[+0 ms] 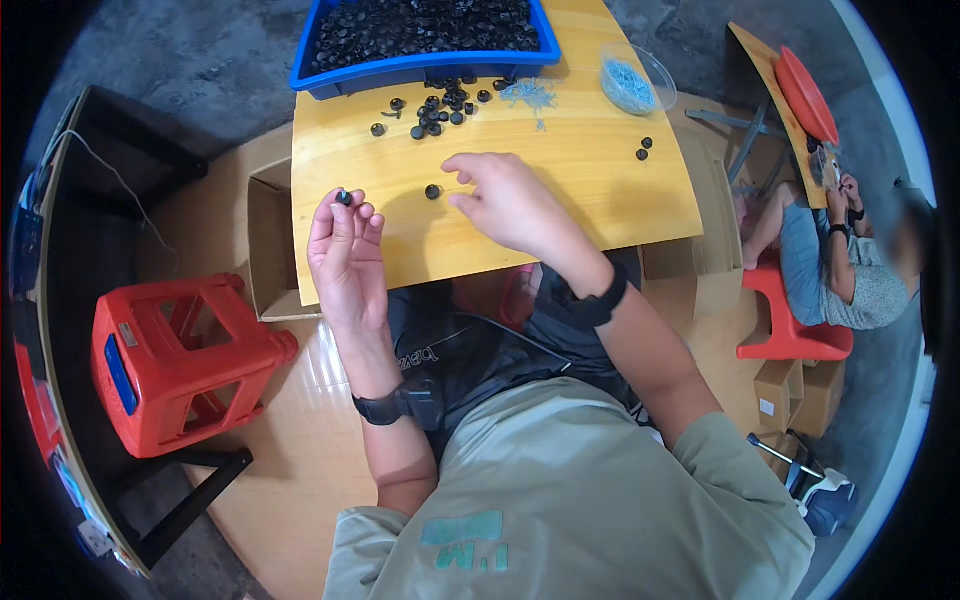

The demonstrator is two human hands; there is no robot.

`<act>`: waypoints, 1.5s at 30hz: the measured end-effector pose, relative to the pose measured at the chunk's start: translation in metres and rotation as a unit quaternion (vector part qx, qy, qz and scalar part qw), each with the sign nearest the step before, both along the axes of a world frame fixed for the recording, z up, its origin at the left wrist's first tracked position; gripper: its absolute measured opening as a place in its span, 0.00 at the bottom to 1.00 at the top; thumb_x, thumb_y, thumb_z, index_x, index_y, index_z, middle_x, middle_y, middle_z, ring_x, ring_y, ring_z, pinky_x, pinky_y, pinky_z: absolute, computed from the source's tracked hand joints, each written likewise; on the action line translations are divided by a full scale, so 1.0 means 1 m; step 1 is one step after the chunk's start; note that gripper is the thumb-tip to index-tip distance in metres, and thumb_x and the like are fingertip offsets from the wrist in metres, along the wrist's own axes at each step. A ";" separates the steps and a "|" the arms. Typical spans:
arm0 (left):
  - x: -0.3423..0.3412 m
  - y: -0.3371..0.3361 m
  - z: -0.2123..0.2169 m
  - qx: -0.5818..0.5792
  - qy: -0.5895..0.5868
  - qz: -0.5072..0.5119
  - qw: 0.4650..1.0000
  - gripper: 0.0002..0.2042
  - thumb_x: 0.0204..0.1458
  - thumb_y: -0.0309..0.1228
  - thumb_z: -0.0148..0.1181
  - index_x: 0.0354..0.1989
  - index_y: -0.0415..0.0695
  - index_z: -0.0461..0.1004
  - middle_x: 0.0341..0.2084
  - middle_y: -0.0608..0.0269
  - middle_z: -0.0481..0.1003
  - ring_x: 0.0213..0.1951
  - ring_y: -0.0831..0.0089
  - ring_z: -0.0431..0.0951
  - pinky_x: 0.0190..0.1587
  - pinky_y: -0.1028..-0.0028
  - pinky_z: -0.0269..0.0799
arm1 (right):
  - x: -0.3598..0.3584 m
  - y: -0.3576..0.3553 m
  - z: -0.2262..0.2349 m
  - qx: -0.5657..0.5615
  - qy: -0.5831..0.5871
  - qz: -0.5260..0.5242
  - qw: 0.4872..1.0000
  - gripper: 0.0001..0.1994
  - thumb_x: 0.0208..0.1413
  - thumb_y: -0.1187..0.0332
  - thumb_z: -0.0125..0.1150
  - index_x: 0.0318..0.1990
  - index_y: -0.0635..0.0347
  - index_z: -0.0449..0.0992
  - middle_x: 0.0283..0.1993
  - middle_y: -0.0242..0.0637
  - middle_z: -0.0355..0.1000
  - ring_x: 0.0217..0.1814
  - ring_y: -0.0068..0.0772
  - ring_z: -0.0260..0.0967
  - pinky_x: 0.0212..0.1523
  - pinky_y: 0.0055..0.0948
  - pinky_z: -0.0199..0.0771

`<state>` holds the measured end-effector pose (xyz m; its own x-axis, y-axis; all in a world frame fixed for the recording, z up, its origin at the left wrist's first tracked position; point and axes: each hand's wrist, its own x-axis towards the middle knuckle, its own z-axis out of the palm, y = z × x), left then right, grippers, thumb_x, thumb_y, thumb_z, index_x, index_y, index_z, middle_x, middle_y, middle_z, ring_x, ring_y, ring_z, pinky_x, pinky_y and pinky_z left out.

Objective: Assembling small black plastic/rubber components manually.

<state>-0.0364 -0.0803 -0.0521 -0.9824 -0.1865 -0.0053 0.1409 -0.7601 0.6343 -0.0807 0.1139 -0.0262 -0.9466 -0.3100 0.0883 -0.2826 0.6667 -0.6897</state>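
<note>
Left grip (345, 250) was clamped on round black piece (344, 199) with bluish tip, left of frame centre. Right grip (508, 202) was held with fingers apart, just beside lone black piece (433, 192) on yellow worktop (620, 190). Loose black pieces (434, 129) were scattered at upper centre, below blue tray (400, 78) filled with more; pale-blue strips (530, 95) were heaped to their right.

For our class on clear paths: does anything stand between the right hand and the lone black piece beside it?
Nothing visible stands between the right hand and the lone black piece; scattered pieces lie beyond, near the blue tray.
</note>
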 end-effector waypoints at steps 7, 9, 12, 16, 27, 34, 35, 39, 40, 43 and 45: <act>0.001 0.005 -0.003 0.002 -0.016 -0.022 1.000 0.10 0.56 0.26 0.57 0.45 0.40 0.72 0.38 0.58 0.76 0.38 0.74 0.75 0.44 0.73 0.73 | -0.012 -0.031 -0.019 0.100 0.035 -0.018 0.994 0.10 0.45 0.72 0.64 0.36 0.67 0.76 0.34 0.49 0.76 0.40 0.45 0.75 0.40 0.36 0.75; 0.001 0.008 -0.006 -0.038 -0.031 -0.033 0.998 0.10 0.57 0.28 0.56 0.46 0.40 0.71 0.39 0.58 0.75 0.39 0.73 0.75 0.46 0.73 0.73 | -0.010 -0.025 -0.008 -0.004 -0.004 -0.011 1.000 0.10 0.46 0.73 0.64 0.37 0.67 0.77 0.32 0.44 0.75 0.39 0.39 0.76 0.39 0.33 0.76; 0.002 0.015 -0.005 -0.040 -0.027 -0.046 0.998 0.11 0.56 0.26 0.57 0.46 0.39 0.71 0.40 0.56 0.75 0.40 0.72 0.76 0.47 0.72 0.73 | 0.001 -0.017 0.021 -0.155 -0.071 -0.010 0.985 0.10 0.47 0.75 0.64 0.38 0.67 0.77 0.30 0.37 0.75 0.39 0.27 0.75 0.37 0.26 0.78; 0.005 0.033 0.004 -0.025 -0.002 -0.071 0.997 0.11 0.55 0.22 0.57 0.47 0.37 0.71 0.40 0.54 0.76 0.41 0.70 0.77 0.49 0.71 0.74 | 0.011 -0.006 0.039 -0.224 -0.017 0.036 0.974 0.11 0.49 0.78 0.63 0.42 0.70 0.77 0.36 0.37 0.74 0.42 0.22 0.73 0.38 0.22 0.78; 0.018 0.054 0.036 -0.061 0.029 -0.067 0.995 0.11 0.56 0.23 0.56 0.47 0.36 0.71 0.40 0.52 0.77 0.42 0.68 0.78 0.48 0.69 0.76 | 0.024 0.016 0.038 -0.466 -0.110 0.069 0.875 0.12 0.54 0.80 0.59 0.46 0.68 0.76 0.47 0.43 0.73 0.46 0.29 0.74 0.44 0.26 0.79; 0.029 0.062 0.047 -0.150 0.059 -0.006 0.987 0.12 0.55 0.22 0.58 0.47 0.34 0.73 0.37 0.54 0.77 0.39 0.69 0.79 0.45 0.69 0.77 | 0.028 0.025 0.034 -0.586 -0.158 0.118 0.786 0.18 0.54 0.80 0.58 0.53 0.66 0.68 0.49 0.46 0.73 0.49 0.35 0.74 0.47 0.29 0.78; 0.030 0.063 0.048 -0.153 0.068 0.002 0.986 0.12 0.54 0.22 0.58 0.46 0.34 0.73 0.37 0.54 0.77 0.39 0.69 0.79 0.45 0.69 0.77 | 0.029 0.025 0.036 -0.586 -0.159 0.118 0.786 0.18 0.54 0.80 0.58 0.53 0.66 0.68 0.49 0.46 0.73 0.49 0.35 0.74 0.47 0.29 0.78; 0.033 0.069 0.050 -0.184 0.083 0.035 0.979 0.12 0.53 0.20 0.59 0.46 0.33 0.73 0.37 0.54 0.77 0.39 0.70 0.78 0.45 0.70 0.76 | 0.033 0.026 0.041 -0.587 -0.167 0.106 0.785 0.18 0.49 0.81 0.63 0.49 0.69 0.71 0.47 0.46 0.74 0.48 0.31 0.73 0.48 0.29 0.77; 0.033 0.070 0.053 -0.184 0.082 0.036 0.979 0.12 0.53 0.20 0.59 0.46 0.33 0.73 0.37 0.54 0.77 0.39 0.70 0.78 0.45 0.70 0.76 | 0.034 0.026 0.043 -0.571 -0.151 0.099 0.801 0.18 0.48 0.82 0.63 0.48 0.69 0.71 0.47 0.47 0.74 0.48 0.31 0.73 0.48 0.29 0.77; 0.036 0.069 0.057 -0.164 0.074 0.024 0.983 0.11 0.49 0.15 0.61 0.43 0.32 0.75 0.39 0.56 0.75 0.39 0.73 0.78 0.43 0.79 0.74 | 0.038 0.026 0.044 -0.527 -0.099 0.100 0.838 0.18 0.46 0.84 0.63 0.47 0.68 0.72 0.47 0.46 0.74 0.48 0.31 0.73 0.48 0.29 0.77; 0.037 0.067 0.056 -0.197 0.086 0.032 0.976 0.12 0.48 0.15 0.61 0.42 0.32 0.75 0.39 0.57 0.75 0.39 0.75 0.77 0.42 0.81 0.73 | 0.042 0.024 0.048 -0.527 -0.083 0.105 0.839 0.18 0.46 0.85 0.63 0.47 0.68 0.72 0.47 0.46 0.74 0.49 0.32 0.73 0.48 0.29 0.77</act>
